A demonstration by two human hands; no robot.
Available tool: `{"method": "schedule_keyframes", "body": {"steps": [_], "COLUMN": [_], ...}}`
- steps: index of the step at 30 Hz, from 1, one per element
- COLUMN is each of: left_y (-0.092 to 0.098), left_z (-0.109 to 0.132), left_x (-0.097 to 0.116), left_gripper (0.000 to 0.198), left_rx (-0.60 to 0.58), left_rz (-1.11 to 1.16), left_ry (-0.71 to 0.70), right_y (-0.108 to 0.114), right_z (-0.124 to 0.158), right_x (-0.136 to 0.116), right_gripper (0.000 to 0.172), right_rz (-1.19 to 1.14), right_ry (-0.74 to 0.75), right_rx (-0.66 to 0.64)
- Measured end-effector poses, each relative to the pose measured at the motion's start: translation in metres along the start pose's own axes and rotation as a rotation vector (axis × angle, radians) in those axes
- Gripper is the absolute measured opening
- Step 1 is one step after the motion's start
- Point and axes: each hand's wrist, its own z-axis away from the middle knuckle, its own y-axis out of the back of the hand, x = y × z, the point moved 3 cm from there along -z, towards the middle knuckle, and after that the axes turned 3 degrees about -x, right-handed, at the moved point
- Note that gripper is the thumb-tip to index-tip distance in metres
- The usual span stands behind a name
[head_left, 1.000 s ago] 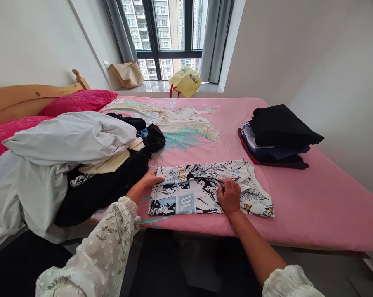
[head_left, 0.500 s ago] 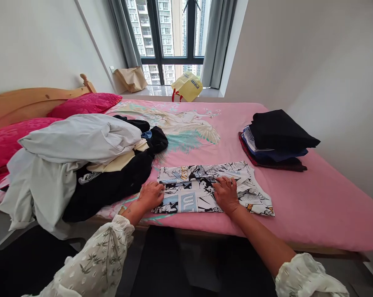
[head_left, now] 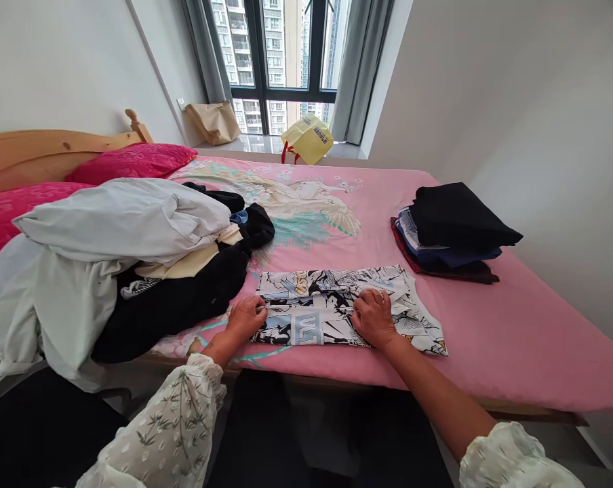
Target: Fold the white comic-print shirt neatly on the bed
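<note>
Home bedroom: bed (head_left: 489, 339), pillows (head_left: 133, 161), laundry pile (head_left: 108, 251).
</note>
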Motion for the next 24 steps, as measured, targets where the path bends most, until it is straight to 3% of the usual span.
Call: {"method": "schedule_keyframes", "body": {"steps": [8,11,15,19,24], "left_y": [0.006,-0.003,-0.018,-0.011,0.001], "left_z": [0.005,0.016,0.035,0.032,-0.002], "left_x": [0.007,0.024,0.034,0.024,0.027], "left_gripper": [0.025,0.03,0.037,0.031,0.03], "left_rx": [0.11,0.084,-0.062,-0.051,0.074], "left_rz": [-0.022,-0.026,-0.05,-0.101,-0.137], "left_ry": [-0.033,-0.175,-0.381,-0.319,-0.232], "right_y": [0.002,0.003,-0.003,-0.005,-0.007], "right_z": [-0.009,-0.003,0.007,-0.002,-0.035], "right_x": [-0.009,-0.032,-0.054,-0.044,-0.022], "right_gripper": [0.016,0.021,0.019,0.018,0.034], "right_rz": [-0.026,-0.154,-0.235,-0.217,-0.12], "right_ry": [-0.062,0.101,0.252,0.165,0.03], "right_rx": [0.049,0.036,-0.042,-0.038,0.011]}}
